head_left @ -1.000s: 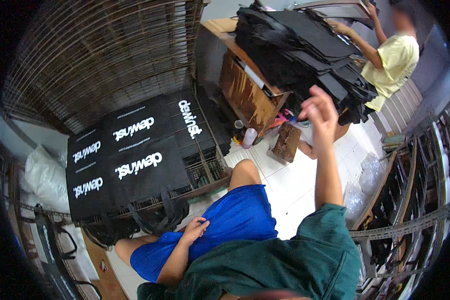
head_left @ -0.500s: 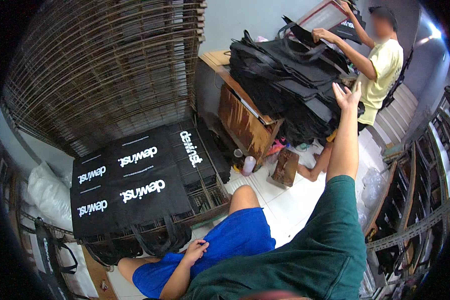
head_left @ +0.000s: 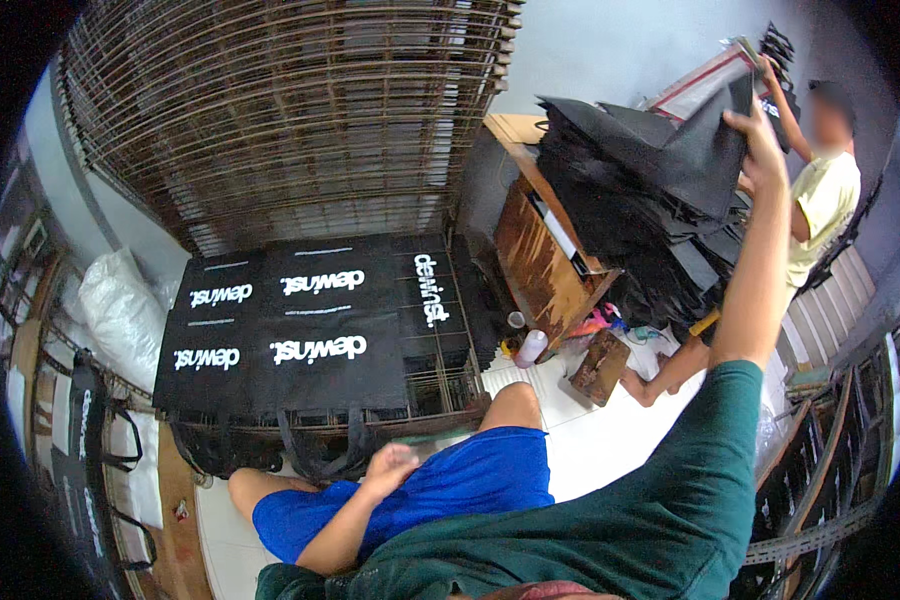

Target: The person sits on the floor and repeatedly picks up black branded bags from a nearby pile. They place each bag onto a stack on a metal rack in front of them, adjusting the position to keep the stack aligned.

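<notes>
While the wide view bends at the rim, the biggest thing is the wire rack stack (head_left: 290, 110) filling the upper left of the frame. Below it, centre left, a low wire rack (head_left: 440, 385) carries flat black bags (head_left: 300, 320) with white print, laid side by side. Upper right: a heap of black fabric (head_left: 620, 200) piled on a wooden counter (head_left: 535, 250), some pieces hanging over its edge.

My right hand (head_left: 760, 140) is raised at upper right, arm in a green sleeve stretched up from the lower edge. Its fingers (head_left: 735, 118) are pinched closed on the top edge of one black fabric piece (head_left: 705, 150), which is lifted above the heap and hangs down toward it. My left hand (head_left: 390, 468) rests at lower centre on my thigh, on blue shorts (head_left: 460, 485), just in front of the low rack; fingers loosely curled, holding nothing that I can see.

Another person in a yellow shirt (head_left: 820, 210) stands at the far right behind the heap, one arm raised; what that hand holds I cannot tell.

Smaller items: white sack (head_left: 120, 310) at left beside the bags, small wooden block (head_left: 600, 365) on the white floor below the counter, pale bottle (head_left: 530, 348) just left of it against the counter base.
</notes>
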The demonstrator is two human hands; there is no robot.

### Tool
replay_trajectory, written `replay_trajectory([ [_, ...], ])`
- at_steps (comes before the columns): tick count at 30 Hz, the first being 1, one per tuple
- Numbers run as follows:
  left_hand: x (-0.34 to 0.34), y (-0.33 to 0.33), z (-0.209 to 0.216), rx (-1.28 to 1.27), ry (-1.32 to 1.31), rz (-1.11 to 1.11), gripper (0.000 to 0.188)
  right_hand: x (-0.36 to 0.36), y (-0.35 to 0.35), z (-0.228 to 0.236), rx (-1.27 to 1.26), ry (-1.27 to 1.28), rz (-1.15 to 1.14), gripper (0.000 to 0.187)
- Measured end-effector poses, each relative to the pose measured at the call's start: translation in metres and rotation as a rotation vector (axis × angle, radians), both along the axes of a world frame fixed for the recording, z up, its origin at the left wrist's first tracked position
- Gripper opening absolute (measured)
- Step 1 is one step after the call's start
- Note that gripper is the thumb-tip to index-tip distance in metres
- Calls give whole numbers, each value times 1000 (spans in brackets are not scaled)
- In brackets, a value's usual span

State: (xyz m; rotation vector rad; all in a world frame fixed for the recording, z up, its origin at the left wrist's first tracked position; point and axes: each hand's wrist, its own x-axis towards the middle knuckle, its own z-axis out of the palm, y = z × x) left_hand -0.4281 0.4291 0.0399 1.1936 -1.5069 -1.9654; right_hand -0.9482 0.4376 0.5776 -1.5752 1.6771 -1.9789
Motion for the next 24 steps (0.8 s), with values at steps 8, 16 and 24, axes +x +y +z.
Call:
replay_trajectory([
  [8, 6, -112, 150, -685, 317, 477, 34, 263, -5, 76, 461, 932, 283, 70],
  [16, 69, -171, 259, -1165, 334, 676, 87, 302, 6, 66, 455, 852, 936, 66],
  [24, 69, -159, 224, -1156, 369, 401, 96, 287, -36, 53, 537, 931, 814, 77],
])
